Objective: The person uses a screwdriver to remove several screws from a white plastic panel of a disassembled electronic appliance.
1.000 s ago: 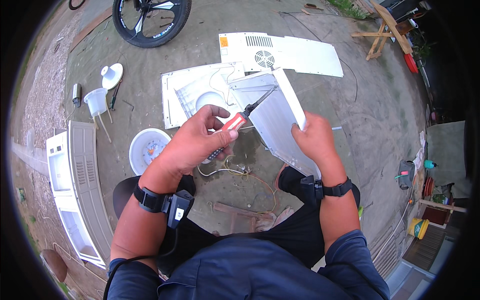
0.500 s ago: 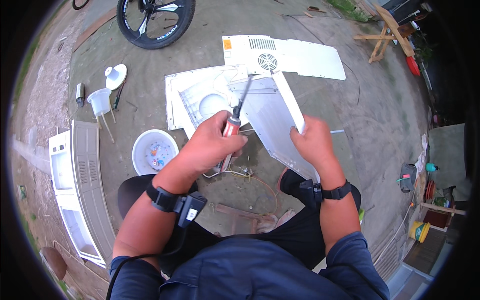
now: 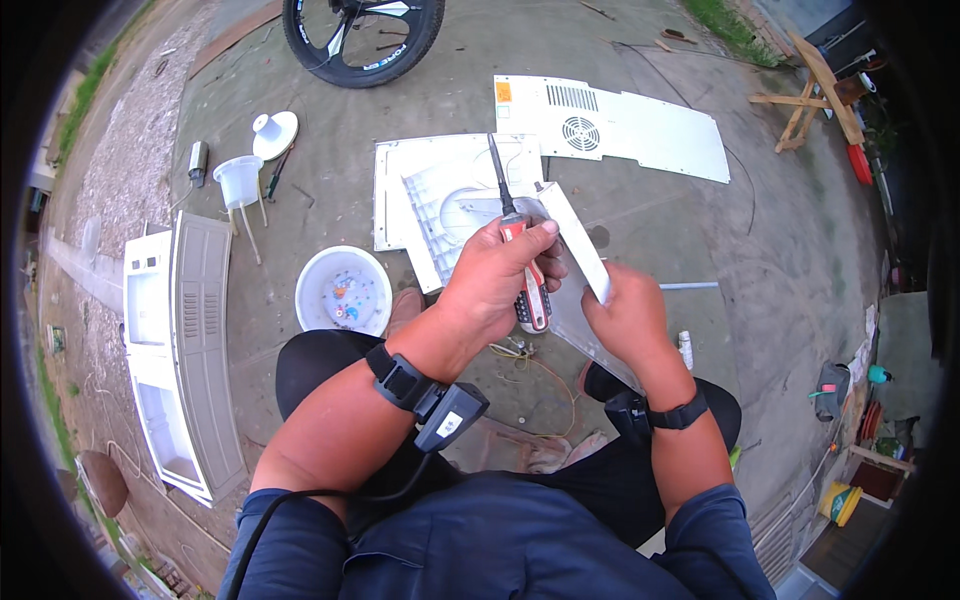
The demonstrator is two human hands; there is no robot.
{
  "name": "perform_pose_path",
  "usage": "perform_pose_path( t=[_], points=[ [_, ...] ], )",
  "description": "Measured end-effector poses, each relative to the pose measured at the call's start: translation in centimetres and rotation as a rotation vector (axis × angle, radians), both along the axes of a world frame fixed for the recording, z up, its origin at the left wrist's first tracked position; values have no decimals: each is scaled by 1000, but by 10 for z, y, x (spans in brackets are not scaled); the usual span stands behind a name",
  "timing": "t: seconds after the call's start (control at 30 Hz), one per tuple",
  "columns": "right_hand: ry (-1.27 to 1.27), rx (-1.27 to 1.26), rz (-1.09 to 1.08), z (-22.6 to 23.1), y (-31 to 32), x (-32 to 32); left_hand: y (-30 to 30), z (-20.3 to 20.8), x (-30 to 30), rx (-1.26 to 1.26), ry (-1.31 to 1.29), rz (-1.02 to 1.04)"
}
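- Gripping the screwdriver (image 3: 513,228) by its handle, your left hand (image 3: 490,278) has its fingers clamped round it; its long axis points away from you, tip outermost.
- Just right of it slants the white panel (image 3: 574,238), its edge pinched in your right hand's (image 3: 628,305) fingers, running up and left from them.
- Beyond, a ribbed panel (image 3: 392,205) lies on the ground (image 3: 645,225).

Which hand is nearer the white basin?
Left. The left hand, gripping the tool, is to the right of the basin, apart from it. The right hand, holding the panel, is farther right, beyond the left hand.
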State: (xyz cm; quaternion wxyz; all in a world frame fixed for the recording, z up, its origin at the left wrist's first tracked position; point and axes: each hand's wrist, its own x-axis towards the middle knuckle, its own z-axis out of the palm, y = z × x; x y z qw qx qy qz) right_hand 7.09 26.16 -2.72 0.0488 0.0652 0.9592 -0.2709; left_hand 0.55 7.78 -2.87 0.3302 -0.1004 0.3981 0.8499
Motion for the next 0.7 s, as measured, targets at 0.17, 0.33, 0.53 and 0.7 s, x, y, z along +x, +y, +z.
perform_pose_path(
  t=[0.17, 0.33, 0.53, 0.7],
  points=[
    [112, -21, 8, -8, 3, 2, 0, 1, 0, 31, -30, 21],
    [140, -8, 31, -11, 4, 3, -2, 1, -2, 5, -37, 13],
    [132, -9, 30, -9, 3, 3, -3, 5, -4, 2, -126, -26],
    [113, -14, 28, -8, 2, 2, -1, 3, -1, 10, -72, 45]
  ],
)
